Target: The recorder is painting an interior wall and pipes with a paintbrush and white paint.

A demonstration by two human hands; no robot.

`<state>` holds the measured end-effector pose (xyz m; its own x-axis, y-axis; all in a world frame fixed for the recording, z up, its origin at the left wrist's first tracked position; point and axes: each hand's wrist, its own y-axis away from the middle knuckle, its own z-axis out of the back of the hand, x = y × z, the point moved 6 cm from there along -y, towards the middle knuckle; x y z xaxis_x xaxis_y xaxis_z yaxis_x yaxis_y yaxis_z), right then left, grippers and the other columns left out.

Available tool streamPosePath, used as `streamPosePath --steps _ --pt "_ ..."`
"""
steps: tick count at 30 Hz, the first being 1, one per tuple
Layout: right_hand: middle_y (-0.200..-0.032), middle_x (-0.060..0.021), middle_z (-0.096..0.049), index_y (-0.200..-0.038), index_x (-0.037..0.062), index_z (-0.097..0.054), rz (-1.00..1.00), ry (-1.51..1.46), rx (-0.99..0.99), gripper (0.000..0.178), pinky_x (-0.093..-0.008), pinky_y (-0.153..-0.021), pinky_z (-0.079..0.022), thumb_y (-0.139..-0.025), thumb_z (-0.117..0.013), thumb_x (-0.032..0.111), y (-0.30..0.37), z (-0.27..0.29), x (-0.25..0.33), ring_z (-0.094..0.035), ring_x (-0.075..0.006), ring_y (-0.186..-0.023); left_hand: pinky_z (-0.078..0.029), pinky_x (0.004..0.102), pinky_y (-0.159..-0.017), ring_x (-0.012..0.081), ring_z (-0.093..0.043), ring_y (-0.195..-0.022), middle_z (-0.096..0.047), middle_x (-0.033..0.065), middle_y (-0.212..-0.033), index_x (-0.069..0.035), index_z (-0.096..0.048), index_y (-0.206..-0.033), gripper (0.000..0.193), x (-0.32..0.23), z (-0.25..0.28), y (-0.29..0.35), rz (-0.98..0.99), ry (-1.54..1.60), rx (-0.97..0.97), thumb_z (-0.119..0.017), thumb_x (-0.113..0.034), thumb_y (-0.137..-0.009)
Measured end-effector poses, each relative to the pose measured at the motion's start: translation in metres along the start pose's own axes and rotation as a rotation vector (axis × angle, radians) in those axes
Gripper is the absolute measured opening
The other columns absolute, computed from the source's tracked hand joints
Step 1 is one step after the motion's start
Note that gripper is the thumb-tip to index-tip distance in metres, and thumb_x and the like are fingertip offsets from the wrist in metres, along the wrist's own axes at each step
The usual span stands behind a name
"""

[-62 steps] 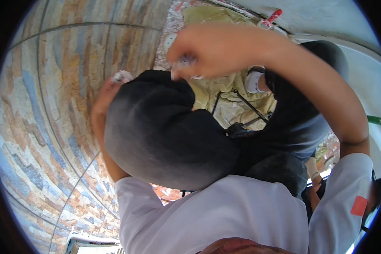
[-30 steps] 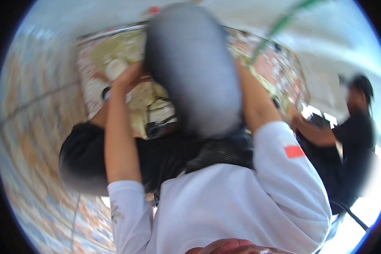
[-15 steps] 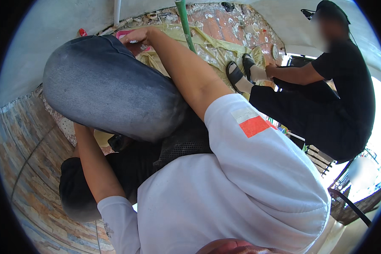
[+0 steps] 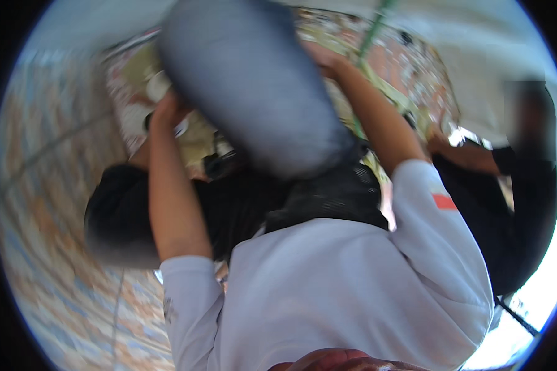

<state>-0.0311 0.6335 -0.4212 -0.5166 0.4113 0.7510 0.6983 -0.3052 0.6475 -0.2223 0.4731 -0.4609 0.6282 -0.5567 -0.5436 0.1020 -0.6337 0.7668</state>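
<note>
The only thing here shaped like a container is a pale round object (image 4: pixel 157 85), beside the left hand (image 4: pixel 172 111) on a yellowish sheet (image 4: pixel 201 131); blur hides whether it is hollow and what, if anything, it holds. The hand's fingers lie partly behind the raised knee (image 4: pixel 247 86), so I cannot tell whether they are closed, spread or touching the object. The right hand (image 4: pixel 319 59) is on the knee's other side, near a green pole (image 4: pixel 375 28), its fingers hidden too; its grip cannot be told. Small pale and dark bits litter the reddish floor (image 4: pixel 424 80) beyond the sheet. To the right sits a person in black (image 4: pixel 529 204), one forearm reaching toward the sheet's edge.
</note>
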Motion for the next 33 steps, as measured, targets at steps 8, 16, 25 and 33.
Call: streamPosePath --steps 8,16,25,33 --pt "-0.104 -0.0016 -0.063 -0.122 0.0093 -0.060 0.130 0.122 0.214 0.030 -0.0299 -0.086 -0.049 -0.101 -0.047 0.027 -0.109 -0.083 0.025 -0.058 -0.0128 -0.089 -0.034 0.0243 -0.065 0.0041 -0.051 -0.075 -0.067 -0.0111 -0.101 -0.017 -0.068 -0.117 0.031 -0.024 0.047 -0.027 -0.075 0.039 0.146 -0.047 -0.033 -0.102" --pt "-0.104 -0.0026 -0.063 -0.122 0.0086 -0.060 0.019 0.150 0.436 0.031 -0.0296 -0.086 -0.049 -0.101 -0.047 0.026 -0.127 -0.077 -0.003 -0.059 -0.0133 -0.090 -0.035 0.0254 -0.067 0.0074 -0.053 -0.073 -0.063 -0.0053 -0.088 -0.011 -0.066 -0.113 0.034 -0.005 0.076 -0.047 -0.138 0.179 0.001 -0.050 -0.039 -0.100" --pt "-0.106 -0.0036 -0.064 -0.123 0.0078 -0.060 -0.130 0.161 0.510 0.031 -0.0292 -0.087 -0.049 -0.101 -0.047 0.026 -0.127 -0.011 -0.010 -0.060 -0.0139 -0.090 -0.040 0.0280 -0.077 0.0081 -0.059 -0.076 -0.068 -0.0042 -0.093 -0.017 -0.070 -0.098 0.032 0.013 0.004 -0.059 0.037 0.004 0.349 -0.059 -0.048 -0.094" --pt "-0.107 -0.0046 -0.064 -0.123 0.0071 -0.060 -0.208 0.114 0.601 0.031 -0.0289 -0.088 -0.048 -0.101 -0.048 0.025 -0.130 0.020 0.005 -0.060 -0.0145 -0.090 -0.040 0.0313 -0.084 0.0095 -0.056 -0.090 -0.062 -0.0043 -0.099 -0.021 -0.064 -0.107 0.045 0.013 -0.007 -0.060 -0.068 0.016 0.425 -0.076 -0.052 -0.077"
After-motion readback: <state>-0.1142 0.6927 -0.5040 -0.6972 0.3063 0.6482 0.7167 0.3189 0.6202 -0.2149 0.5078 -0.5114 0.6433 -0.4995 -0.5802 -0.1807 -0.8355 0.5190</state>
